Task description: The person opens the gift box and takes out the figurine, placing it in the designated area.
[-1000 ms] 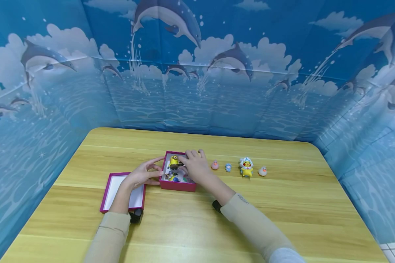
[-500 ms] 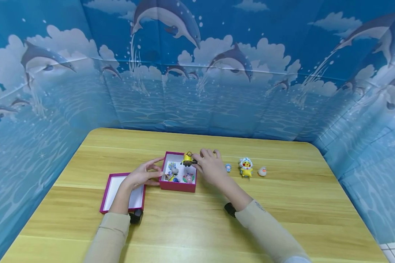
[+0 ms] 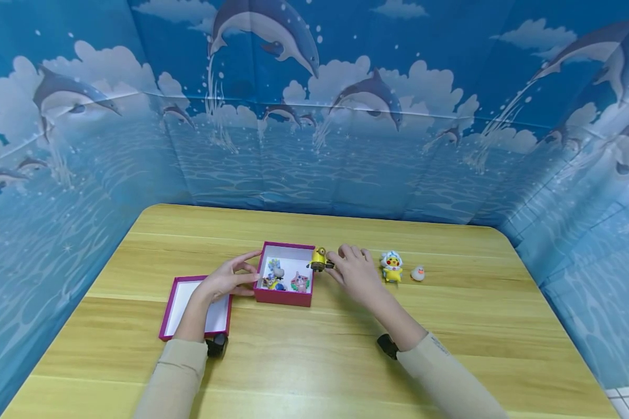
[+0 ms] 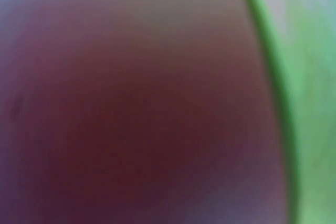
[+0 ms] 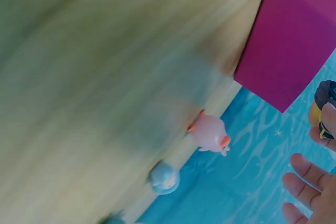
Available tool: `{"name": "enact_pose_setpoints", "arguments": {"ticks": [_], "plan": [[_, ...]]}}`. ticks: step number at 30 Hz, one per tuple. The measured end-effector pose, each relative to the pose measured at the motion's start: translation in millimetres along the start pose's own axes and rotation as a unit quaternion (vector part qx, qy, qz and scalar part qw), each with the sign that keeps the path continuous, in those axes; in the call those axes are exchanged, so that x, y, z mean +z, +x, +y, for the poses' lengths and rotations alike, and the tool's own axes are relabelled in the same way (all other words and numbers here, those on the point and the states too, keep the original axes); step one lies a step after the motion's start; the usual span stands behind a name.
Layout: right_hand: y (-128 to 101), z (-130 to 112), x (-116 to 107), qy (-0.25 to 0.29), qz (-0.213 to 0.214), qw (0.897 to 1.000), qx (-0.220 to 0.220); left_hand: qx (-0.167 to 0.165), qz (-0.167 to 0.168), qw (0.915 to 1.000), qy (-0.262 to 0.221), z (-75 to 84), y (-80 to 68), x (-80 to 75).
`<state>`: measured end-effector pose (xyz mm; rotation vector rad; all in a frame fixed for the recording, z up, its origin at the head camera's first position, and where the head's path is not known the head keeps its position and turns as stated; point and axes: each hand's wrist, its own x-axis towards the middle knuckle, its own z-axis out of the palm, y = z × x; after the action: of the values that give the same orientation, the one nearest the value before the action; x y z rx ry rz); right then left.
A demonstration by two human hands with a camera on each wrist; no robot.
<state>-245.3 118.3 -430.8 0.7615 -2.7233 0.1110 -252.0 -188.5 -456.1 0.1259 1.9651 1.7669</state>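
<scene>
A yellow minion figure (image 3: pixel 318 260) hangs just past the right wall of the open magenta box (image 3: pixel 283 298). My right hand (image 3: pixel 357 273) pinches it by its dark lower side between thumb and fingertips; in the right wrist view, part of the dark-and-yellow figure (image 5: pixel 326 95) shows at the right edge. My left hand (image 3: pixel 226 278) grips the box's left wall, thumb at the rim. Inside the box lie several small figures, including a pink one (image 3: pixel 300 282) and a grey one (image 3: pixel 278 272). The left wrist view is a dark blur.
The box lid (image 3: pixel 186 297) lies white side up, partly under my left forearm. Right of the box stand a Pikachu figure (image 3: pixel 392 267) and a white duck (image 3: pixel 417 273). A pink duck (image 5: pixel 209 132) and a small blue figure (image 5: pixel 164 178) show in the right wrist view.
My right hand has lifted the minion out of the box and carried it rightward over the box's right edge. My left hand stays at the box's left side.
</scene>
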Motion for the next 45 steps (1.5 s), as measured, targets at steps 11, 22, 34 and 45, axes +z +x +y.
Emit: {"name": "enact_pose_setpoints", "arguments": {"ticks": [11,22,34,45], "plan": [[-26,14,3,-0.014,-0.012,1.0,-0.001,0.008,-0.004,1.0,-0.002,-1.2,0.0,-0.3],[-42,22,18,-0.007,-0.033,0.999,-0.025,0.001,0.003,1.0,0.001,-0.5,-0.6,0.0],[-44,24,24,-0.031,-0.065,0.997,-0.028,-0.001,0.004,1.0,0.004,-0.6,0.0,0.7],[-46,22,29,-0.025,-0.081,0.996,0.007,0.0,0.003,1.0,0.006,-2.7,1.4,-0.4]]}}
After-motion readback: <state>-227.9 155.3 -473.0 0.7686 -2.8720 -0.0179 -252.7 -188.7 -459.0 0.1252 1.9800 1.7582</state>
